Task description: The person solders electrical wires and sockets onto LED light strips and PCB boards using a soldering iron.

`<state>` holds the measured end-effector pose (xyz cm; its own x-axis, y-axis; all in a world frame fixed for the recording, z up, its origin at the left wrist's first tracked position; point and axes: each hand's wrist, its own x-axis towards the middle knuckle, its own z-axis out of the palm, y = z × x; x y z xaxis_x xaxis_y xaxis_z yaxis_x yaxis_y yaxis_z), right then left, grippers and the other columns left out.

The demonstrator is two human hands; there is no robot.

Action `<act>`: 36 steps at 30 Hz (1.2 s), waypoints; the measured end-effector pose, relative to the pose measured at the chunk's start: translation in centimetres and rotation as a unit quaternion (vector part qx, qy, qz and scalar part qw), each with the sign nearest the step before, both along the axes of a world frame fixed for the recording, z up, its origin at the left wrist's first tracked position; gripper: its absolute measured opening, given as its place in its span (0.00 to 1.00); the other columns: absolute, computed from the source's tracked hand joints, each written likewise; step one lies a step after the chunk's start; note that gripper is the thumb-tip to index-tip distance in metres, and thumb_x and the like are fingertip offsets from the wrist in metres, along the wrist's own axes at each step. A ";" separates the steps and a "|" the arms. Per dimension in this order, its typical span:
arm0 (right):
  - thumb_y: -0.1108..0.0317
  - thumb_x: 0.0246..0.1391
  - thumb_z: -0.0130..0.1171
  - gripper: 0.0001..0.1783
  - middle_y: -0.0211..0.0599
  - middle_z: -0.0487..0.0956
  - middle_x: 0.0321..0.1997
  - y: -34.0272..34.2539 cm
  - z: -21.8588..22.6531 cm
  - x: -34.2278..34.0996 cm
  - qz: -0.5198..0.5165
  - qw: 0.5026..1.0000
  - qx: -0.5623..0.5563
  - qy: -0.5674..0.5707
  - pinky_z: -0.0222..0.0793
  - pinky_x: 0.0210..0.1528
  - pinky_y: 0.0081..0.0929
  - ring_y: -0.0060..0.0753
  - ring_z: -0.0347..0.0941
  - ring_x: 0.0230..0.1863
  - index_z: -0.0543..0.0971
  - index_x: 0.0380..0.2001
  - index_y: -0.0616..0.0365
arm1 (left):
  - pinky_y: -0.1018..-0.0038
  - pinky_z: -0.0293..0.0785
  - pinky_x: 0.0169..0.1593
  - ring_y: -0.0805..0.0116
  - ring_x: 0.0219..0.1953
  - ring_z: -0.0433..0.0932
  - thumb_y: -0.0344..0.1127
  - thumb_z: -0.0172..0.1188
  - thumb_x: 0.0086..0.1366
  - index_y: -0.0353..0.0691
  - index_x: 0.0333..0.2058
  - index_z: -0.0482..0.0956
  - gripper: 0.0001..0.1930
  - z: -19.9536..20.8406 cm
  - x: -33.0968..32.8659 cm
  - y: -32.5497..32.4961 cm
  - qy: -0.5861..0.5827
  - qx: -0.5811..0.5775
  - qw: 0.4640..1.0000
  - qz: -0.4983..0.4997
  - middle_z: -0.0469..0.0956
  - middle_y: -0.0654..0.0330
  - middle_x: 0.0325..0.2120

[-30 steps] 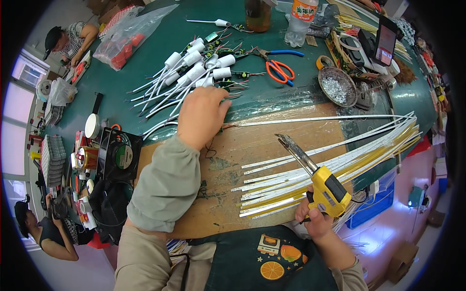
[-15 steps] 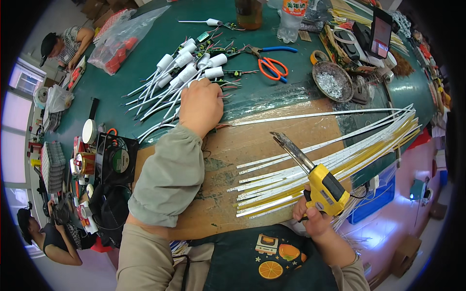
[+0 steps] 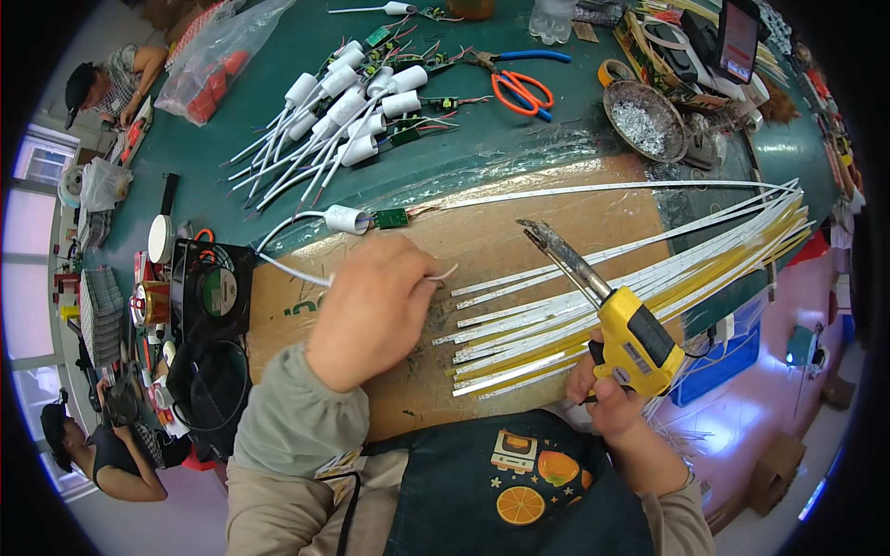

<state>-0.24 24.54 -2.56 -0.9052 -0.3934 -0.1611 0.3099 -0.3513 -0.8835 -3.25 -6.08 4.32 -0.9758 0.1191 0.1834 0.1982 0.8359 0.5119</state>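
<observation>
My left hand (image 3: 371, 310) is closed over the brown board, pinching a white cable (image 3: 295, 270) whose thin bare-looking end sticks out past the fingertips. That cable loops back to a white cylindrical housing (image 3: 348, 220) with a small green circuit board (image 3: 390, 219) at its end. Wires from the board run to a long white LED strip (image 3: 593, 188). In my right hand (image 3: 604, 397) is a yellow soldering gun (image 3: 640, 343), its dark double-pronged tip pointing up and left above a fan of white and yellow strips (image 3: 547, 334).
Several white housings with cables and boards (image 3: 343, 109) lie heaped on the green table (image 3: 222, 167). Behind are orange-and-blue-handled cutters (image 3: 522, 91) and a round metal dish (image 3: 646, 125). A black fan (image 3: 215, 289) stands at left. Two other people sit beyond the left edge.
My left hand has come back from the heap toward me and now grips the white cable. The wired housing shows behind it. The soldering gun has shifted slightly right.
</observation>
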 end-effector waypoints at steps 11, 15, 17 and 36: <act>0.53 0.55 0.67 0.38 0.30 0.68 0.23 -0.1 0.3 0.2 0.001 1.000 0.024 0.010 0.64 0.23 0.24 0.25 0.64 0.20 0.63 0.60 0.62 | 0.61 0.72 0.42 0.49 0.38 0.75 0.28 0.63 0.57 0.34 0.30 0.77 0.04 -3.6 1.6 0.4 -0.040 0.052 0.997 0.045 0.76 0.52 0.32; 0.52 0.55 0.66 0.38 0.31 0.68 0.23 -0.1 0.7 0.3 0.019 0.999 0.043 0.014 0.64 0.23 0.24 0.25 0.64 0.20 0.63 0.61 0.61 | 0.62 0.71 0.43 0.50 0.38 0.75 0.27 0.64 0.57 0.35 0.29 0.77 0.04 -3.6 1.8 0.2 -0.024 0.046 0.998 0.026 0.76 0.53 0.34; 0.51 0.56 0.66 0.38 0.31 0.69 0.23 0.2 0.8 0.6 0.034 0.998 0.059 0.017 0.65 0.23 0.24 0.25 0.64 0.20 0.63 0.61 0.61 | 0.62 0.71 0.43 0.50 0.39 0.76 0.27 0.64 0.57 0.35 0.29 0.77 0.05 -3.8 1.9 0.2 -0.022 0.049 0.998 0.027 0.76 0.53 0.34; 0.57 0.57 0.64 0.30 0.33 0.70 0.23 0.9 0.0 3.1 0.170 0.968 0.184 0.019 0.66 0.25 0.25 0.25 0.66 0.21 0.67 0.55 0.64 | 0.62 0.69 0.45 0.51 0.40 0.73 0.27 0.64 0.55 0.37 0.27 0.76 0.05 -4.7 2.0 1.0 0.025 0.049 0.997 0.053 0.75 0.54 0.38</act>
<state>2.83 25.40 -2.58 -0.7413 -0.5918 -0.3167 0.3180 0.1058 -0.9422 -1.22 -5.10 -0.35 -0.9713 -0.0055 0.2377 0.1385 0.7994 0.5846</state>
